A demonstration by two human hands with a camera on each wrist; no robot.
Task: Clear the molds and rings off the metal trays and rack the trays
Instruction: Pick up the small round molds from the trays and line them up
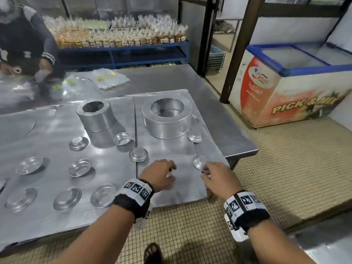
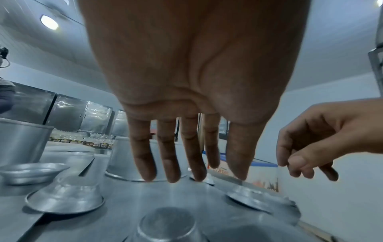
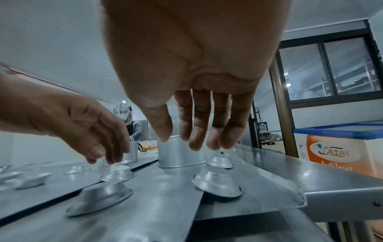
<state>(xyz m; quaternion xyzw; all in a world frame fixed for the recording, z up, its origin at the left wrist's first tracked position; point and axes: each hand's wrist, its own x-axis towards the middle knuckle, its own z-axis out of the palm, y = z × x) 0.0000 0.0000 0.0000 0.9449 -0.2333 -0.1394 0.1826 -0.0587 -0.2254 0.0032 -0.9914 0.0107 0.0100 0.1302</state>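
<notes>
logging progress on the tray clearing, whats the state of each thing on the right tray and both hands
left hand: open, holds nothing
right hand: open, over a mold, not gripping
wide ring: upright on the right tray
mold under right hand: upside down, tilted
mold beside ring: upside down

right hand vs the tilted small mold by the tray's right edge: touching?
Apart. The right wrist view shows the right hand with fingertips hanging clear above the tilted small mold, the wide ring's wall visible between them.
</notes>
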